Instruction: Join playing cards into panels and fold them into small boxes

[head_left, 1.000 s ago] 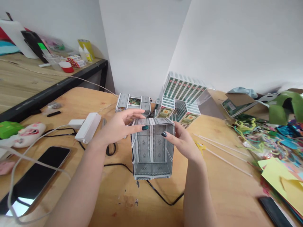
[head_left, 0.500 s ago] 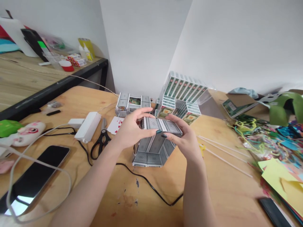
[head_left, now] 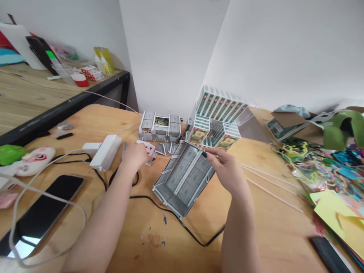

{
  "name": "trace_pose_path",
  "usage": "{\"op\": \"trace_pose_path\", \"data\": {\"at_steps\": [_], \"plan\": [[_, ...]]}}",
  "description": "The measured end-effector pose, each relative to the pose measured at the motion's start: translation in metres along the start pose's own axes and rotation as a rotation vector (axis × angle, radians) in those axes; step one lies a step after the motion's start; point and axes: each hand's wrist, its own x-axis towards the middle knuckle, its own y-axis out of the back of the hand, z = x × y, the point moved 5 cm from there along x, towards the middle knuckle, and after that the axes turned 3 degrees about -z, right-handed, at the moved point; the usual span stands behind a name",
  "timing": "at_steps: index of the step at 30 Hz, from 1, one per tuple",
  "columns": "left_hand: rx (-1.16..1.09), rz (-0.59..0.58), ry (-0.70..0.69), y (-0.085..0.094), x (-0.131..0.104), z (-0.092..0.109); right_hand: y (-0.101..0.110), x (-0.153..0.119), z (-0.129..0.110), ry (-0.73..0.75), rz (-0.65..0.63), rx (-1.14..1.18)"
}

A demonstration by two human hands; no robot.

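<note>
Along the far edge of the table (head_left: 153,235), the card-built block (head_left: 147,120) sits left of the stacked card packs (head_left: 201,132). The open card tray (head_left: 186,174), in the right hand (head_left: 229,172), is before both. Toward the left edge, the phone (head_left: 42,212) lies before the plush toy (head_left: 38,161); the adapter (head_left: 106,153) is between that toy and the tray. The sticks (head_left: 273,189) lie right of the tray, and the paper sheets (head_left: 334,212) before the craft pile (head_left: 327,167) toward the right edge.

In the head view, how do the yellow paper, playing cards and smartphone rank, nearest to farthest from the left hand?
1. Playing cards: just right of the left hand.
2. Smartphone: face up at lower left.
3. Yellow paper: far over on the right.
</note>
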Motion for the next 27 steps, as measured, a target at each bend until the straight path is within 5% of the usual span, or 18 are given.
{"op": "trace_pose_path", "data": {"at_steps": [9,19,27], "plan": [[0.074,-0.047,-0.023,-0.012,0.006,-0.004,-0.006,0.002,-0.005,0.02,-0.044,-0.084],[0.061,-0.096,-0.05,0.007,0.003,-0.009,-0.018,0.003,-0.012,0.039,-0.091,-0.083],[0.039,-0.005,0.024,0.022,-0.003,-0.016,-0.031,0.005,-0.015,0.054,-0.146,-0.079]]}}
